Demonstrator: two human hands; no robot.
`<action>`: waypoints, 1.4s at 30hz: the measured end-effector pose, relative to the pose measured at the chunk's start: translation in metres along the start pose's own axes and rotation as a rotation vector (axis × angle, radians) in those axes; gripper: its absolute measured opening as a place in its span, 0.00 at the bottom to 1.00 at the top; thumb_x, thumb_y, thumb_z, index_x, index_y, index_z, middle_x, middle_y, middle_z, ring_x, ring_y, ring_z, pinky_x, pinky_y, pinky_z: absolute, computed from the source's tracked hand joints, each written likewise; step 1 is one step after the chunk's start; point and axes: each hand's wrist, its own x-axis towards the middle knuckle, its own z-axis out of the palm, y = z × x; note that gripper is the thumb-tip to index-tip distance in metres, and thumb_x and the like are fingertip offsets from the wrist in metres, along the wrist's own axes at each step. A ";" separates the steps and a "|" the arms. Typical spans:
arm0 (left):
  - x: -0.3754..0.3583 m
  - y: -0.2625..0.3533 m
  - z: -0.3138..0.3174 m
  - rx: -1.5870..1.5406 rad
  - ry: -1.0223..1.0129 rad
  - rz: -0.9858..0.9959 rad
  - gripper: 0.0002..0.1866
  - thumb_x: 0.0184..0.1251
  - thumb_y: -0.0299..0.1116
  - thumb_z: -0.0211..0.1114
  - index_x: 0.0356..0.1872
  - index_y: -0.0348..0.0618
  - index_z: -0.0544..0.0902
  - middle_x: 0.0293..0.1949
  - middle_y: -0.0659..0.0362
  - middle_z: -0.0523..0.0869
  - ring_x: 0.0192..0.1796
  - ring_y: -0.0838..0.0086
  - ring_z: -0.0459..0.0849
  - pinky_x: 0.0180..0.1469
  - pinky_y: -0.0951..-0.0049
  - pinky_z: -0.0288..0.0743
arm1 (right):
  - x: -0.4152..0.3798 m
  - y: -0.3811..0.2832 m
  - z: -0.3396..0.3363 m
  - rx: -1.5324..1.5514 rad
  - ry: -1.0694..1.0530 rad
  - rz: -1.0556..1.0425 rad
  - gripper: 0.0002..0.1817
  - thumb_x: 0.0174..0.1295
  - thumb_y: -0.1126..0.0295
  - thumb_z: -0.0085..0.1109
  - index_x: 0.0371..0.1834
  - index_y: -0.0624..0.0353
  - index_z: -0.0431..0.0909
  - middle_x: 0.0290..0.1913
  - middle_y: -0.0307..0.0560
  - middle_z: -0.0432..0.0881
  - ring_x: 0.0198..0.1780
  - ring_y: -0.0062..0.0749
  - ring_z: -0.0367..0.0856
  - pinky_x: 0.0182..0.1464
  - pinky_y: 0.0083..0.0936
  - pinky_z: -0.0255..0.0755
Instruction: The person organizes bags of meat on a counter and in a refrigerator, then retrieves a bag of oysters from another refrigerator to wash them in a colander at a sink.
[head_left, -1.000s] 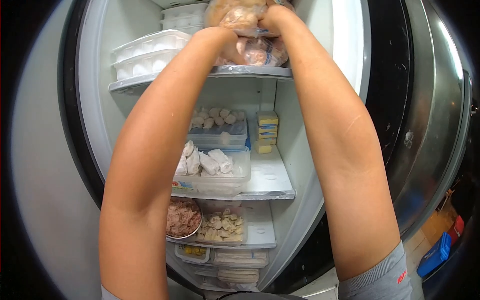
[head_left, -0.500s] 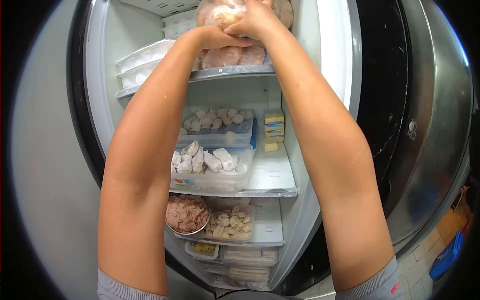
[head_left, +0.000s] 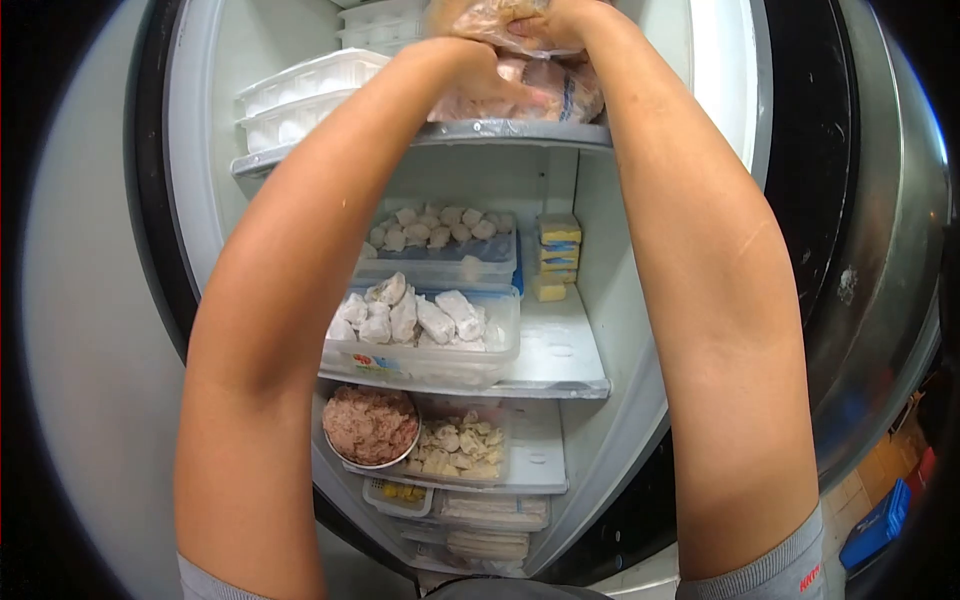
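At the top of the view, a clear plastic bag of pale, raw-looking meat (head_left: pixel 480 18) is gripped by my right hand (head_left: pixel 570 25), whose fingers press into its side. Below it, a second clear bag of pink meat (head_left: pixel 580 92) lies on the upper freezer shelf (head_left: pixel 500 131). My left hand (head_left: pixel 505 85) rests against this lower bag with its fingers stretched out. The upper bag's top is cut off by the frame edge, and my forearms cover parts of the shelves.
White lidded trays (head_left: pixel 300 88) are stacked at upper left. Lower down are a tub of white-coated pieces (head_left: pixel 430 365), a tray of round lumps (head_left: pixel 440 265), yellow blocks (head_left: pixel 558 255), a bowl of minced meat (head_left: pixel 370 428) and a dumpling tray (head_left: pixel 460 450). The right freezer wall (head_left: pixel 620 290) is close.
My left hand has come off the upper bag and moved down to the lower one. My right hand has shifted right, still on the upper bag, and the view has turned slightly.
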 end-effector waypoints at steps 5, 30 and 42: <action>-0.008 0.010 -0.017 -0.538 -0.174 -0.375 0.34 0.69 0.60 0.54 0.71 0.54 0.69 0.69 0.45 0.68 0.69 0.47 0.70 0.63 0.37 0.67 | -0.018 -0.003 -0.005 0.226 -0.040 0.268 0.59 0.45 0.39 0.73 0.78 0.49 0.53 0.75 0.55 0.61 0.73 0.48 0.64 0.71 0.33 0.63; -0.030 0.002 -0.023 -0.548 -0.106 -0.370 0.26 0.66 0.53 0.60 0.52 0.41 0.83 0.50 0.53 0.83 0.46 0.64 0.84 0.43 0.63 0.80 | 0.009 0.001 0.021 0.237 0.069 0.081 0.35 0.61 0.47 0.63 0.68 0.53 0.71 0.70 0.55 0.70 0.71 0.49 0.67 0.71 0.35 0.63; 0.052 0.006 -0.036 -0.073 0.214 -0.162 0.29 0.44 0.51 0.78 0.47 0.48 0.87 0.44 0.45 0.87 0.47 0.54 0.87 0.50 0.60 0.82 | -0.027 0.013 0.010 1.525 -0.144 0.314 0.14 0.55 0.70 0.67 0.42 0.65 0.82 0.38 0.51 0.84 0.35 0.37 0.83 0.32 0.34 0.75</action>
